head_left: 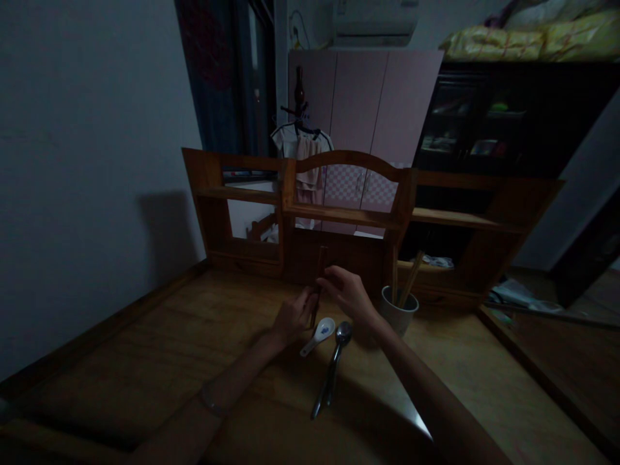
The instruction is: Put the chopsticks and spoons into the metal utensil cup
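Note:
Dark reddish-brown chopsticks (322, 258) stand nearly upright over the table, held between both hands; how many there are I cannot tell. My left hand (293, 316) is closed round their lower part. Higher up, my right hand (346, 290) pinches them with its fingertips. Just below the hands lies a white ceramic spoon (323, 330) with a blue mark in its bowl. Beside it, metal spoons (343, 334) lie together, one partly over the other, handles toward me. To the right of my right hand, a light-coloured cup (398, 314) holds several pale wooden chopsticks (411, 279).
The wooden table (184, 349) backs onto a wooden shelf unit (349, 216) with open compartments. A wall (97, 181) borders it on the left. Behind stand a pink wardrobe (358, 103), a coat rack with clothes (307, 148) and a dark cabinet (484, 123).

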Demonstrator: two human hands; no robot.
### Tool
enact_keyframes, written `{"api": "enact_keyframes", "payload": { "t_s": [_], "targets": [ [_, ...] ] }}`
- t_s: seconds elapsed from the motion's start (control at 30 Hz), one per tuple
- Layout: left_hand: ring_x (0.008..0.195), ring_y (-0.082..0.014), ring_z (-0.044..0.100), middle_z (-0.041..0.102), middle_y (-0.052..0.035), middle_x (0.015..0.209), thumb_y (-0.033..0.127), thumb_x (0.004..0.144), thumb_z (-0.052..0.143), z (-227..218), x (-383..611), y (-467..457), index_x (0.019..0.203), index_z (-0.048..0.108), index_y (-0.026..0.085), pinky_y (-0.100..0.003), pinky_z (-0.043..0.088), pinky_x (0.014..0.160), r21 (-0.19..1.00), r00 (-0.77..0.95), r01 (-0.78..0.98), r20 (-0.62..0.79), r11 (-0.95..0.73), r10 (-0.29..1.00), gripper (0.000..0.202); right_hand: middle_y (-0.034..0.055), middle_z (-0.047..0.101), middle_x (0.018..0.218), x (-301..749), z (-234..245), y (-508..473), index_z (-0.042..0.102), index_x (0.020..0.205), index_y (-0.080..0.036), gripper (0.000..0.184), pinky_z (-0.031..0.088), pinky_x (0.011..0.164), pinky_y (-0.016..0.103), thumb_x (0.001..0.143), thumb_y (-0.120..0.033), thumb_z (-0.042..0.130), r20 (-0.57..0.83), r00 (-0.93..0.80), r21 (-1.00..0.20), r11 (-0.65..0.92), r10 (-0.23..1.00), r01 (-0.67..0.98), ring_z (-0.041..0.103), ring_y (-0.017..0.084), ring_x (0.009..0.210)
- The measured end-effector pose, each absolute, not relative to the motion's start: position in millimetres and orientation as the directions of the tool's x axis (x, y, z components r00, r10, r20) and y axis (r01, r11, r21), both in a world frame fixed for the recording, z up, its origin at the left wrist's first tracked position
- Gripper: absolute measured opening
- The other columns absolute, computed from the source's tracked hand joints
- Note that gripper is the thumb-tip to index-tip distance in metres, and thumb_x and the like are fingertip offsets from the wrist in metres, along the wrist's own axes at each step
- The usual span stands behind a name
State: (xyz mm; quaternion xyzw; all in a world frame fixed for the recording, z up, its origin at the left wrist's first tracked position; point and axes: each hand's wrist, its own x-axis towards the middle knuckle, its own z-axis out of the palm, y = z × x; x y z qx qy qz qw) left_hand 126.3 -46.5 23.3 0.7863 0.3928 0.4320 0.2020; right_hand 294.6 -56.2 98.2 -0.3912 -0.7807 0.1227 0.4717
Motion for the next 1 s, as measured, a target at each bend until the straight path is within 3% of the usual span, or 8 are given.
{"api": "enact_keyframes", "payload": {
  "t_s": [0.47,0.73,1.0],
  "targets": [
    [0.073,-0.0178,0.068,0.069,-0.0038,0.080,0.041,0.097,0.032,24.7,127.2,-49.2,0.110,0.054,0.021,-0.026,0.049,0.069,0.672,0.305,0.438,0.514,-0.597,0.802,0.032,0.0015,0.062,0.076,293.5,99.9,-58.0,0.061,0.088,-0.019,0.017,0.041,0.059,0.023,0.088,-0.035,0.056,0.648,-0.241,-0.554,0.665,0.722,0.501,0.056,0.014,0.066],
    [0.079,-0.0188,0.069,0.070,-0.0060,0.095,0.045,0.093,0.042,17.7,127.4,-43.4,0.118,0.052,0.021,-0.026,0.051,0.067,0.668,0.302,0.439,0.520,-0.601,0.799,0.036,0.0024,0.064,0.078,294.0,98.4,-57.2,0.060,0.089,-0.019,0.017,0.043,0.061,0.023,0.089,-0.035,0.055,0.635,-0.252,-0.566,0.662,0.731,0.492,0.058,0.015,0.069],
    [0.078,-0.0176,0.068,0.070,-0.0045,0.091,0.042,0.094,0.040,19.2,126.8,-45.1,0.116,0.053,0.021,-0.024,0.051,0.064,0.691,0.302,0.402,0.520,-0.601,0.799,0.033,0.0018,0.063,0.075,294.5,97.8,-56.4,0.060,0.089,-0.019,0.017,0.042,0.059,0.023,0.088,-0.036,0.056,0.629,-0.251,-0.568,0.655,0.736,0.498,0.057,0.015,0.066]
  ]
}}
